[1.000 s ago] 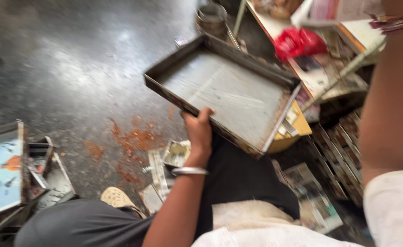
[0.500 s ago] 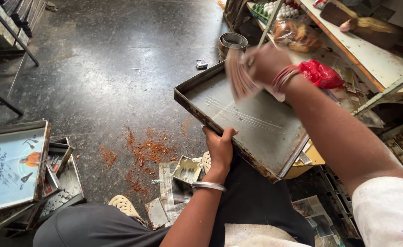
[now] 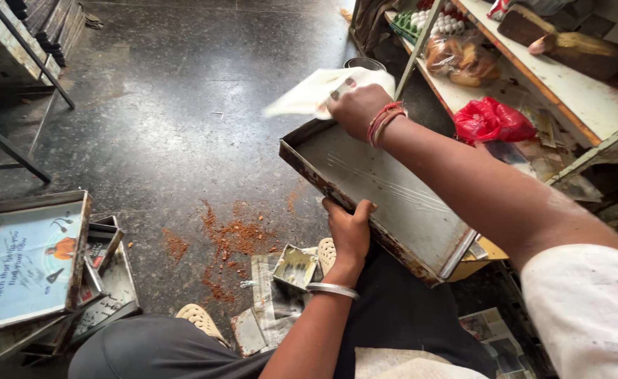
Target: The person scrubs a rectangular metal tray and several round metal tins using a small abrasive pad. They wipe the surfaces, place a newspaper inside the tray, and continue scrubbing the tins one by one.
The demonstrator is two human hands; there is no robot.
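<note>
Gripping the near rim of a big metal tray point(image 3: 386, 189) with fingers curled over its edge, the left hand point(image 3: 349, 228) props the tray tilted above the lap, much as it did a second ago. What has changed is the right hand point(image 3: 356, 109): a second ago it was out of the picture, half a second ago it was a blur over the tray's far side, and now it sits at the tray's upper corner, fingers clenched around a pale cloth point(image 3: 309, 95) that flaps out to the left of the frame. That suggests a wiping stroke is under way across the tray's inside, with the cloth just lifted off or about to come down; whether it touches the metal right now cannot be told. The tray fills the middle of the frame, running from upper centre down to lower right. It is a shallow rectangle of dull grey sheet metal with low walls, rusty brown along the outer rim, and faint pale streaks cross its floor. Below it, at lower centre, a small tin point(image 3: 295, 267) lies on scraps of paper, with reddish powder point(image 3: 235, 238) scattered over the dark floor point(image 3: 168, 126). A stack of similar trays point(image 3: 35, 270) lies at lower left, and a red bag point(image 3: 495, 119) rests on the shelf at upper right.
</note>
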